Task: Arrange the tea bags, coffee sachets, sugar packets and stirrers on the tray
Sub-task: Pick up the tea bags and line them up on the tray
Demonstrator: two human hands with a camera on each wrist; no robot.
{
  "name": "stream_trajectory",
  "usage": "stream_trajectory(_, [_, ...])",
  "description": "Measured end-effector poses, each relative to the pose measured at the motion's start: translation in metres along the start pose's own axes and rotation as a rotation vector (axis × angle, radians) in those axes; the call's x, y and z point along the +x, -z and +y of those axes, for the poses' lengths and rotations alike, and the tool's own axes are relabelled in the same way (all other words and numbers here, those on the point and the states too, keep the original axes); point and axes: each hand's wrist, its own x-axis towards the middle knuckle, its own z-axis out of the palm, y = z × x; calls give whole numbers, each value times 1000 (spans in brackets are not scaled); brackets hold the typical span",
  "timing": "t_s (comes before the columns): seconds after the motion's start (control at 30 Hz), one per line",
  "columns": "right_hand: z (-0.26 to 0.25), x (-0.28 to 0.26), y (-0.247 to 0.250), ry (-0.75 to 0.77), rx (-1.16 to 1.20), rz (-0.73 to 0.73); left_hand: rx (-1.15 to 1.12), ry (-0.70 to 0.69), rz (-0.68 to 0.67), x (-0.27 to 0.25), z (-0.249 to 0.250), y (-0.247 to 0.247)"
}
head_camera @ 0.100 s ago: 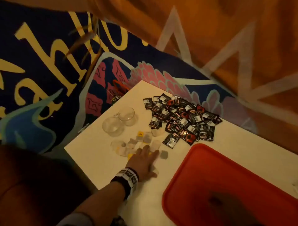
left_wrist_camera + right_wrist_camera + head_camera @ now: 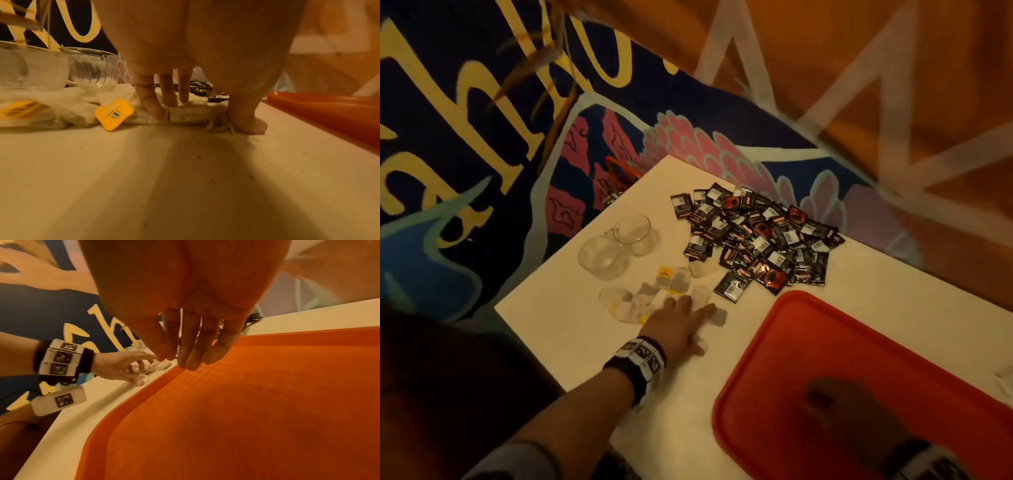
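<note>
1. The left hand (image 2: 681, 323) lay low on the white counter (image 2: 585, 342), its grip closed on one tea bag (image 2: 185, 113): the fingers (image 2: 152, 107) pressed on the bag's far side and the thumb (image 2: 248, 125) on its near end, as the left wrist view showed.
2. The right hand (image 2: 185, 308) hung over the red tray (image 2: 825, 342), its grip loose, fingers nearly straight and close together, holding nothing; the fingertips (image 2: 191, 360) were above the tray's floor, and I could not tell whether they touched it.
3. The held tea bag lay flat on the counter at the near edge of the scattered tea bags (image 2: 650, 291), next to a yellow tag (image 2: 114, 113).
4. Two clear glass cups (image 2: 616, 246) stood just beyond the tea bags, close to each other.
5. A heap of dark coffee sachets (image 2: 756, 240) lay farther along the counter, beside the tray's far corner.
6. The tray sat on the counter to the right of the tea bags, with nothing seen on its visible surface but the right hand's shadow.
7. A dark blue cloth with yellow lettering (image 2: 465, 120) and pink shapes spread behind the counter.
8. A wristband with black-and-white markers (image 2: 643, 356) circled the left wrist.
</note>
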Motion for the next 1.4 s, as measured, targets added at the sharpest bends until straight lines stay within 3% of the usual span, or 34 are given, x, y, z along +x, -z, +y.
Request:
stream_trajectory(0.13, [9,30,12,83,49,-27,-36,-34,49,22,-6,-2])
stream_trajectory(0.43, [29,57,15,276,-110,-12,-16,-168,194,44,-8,8])
stream_trajectory(0.63, [46,66,8,362,-103,105,-182,-229,245,46,-3,26])
stream_trajectory(0.83, [41,64,4,405,-77,152,-516,-310,328,39,14,39])
stream_trajectory(1.1, [25,25,9,327,237,414,-814,-557,479,15,67,34])
stream_trajectory(1.23, [19,17,5,257,490,615,-1185,-689,373,9,107,35])
stream_trajectory(1.4, [14,13,-5,252,891,582,-1440,-781,270,18,151,33])
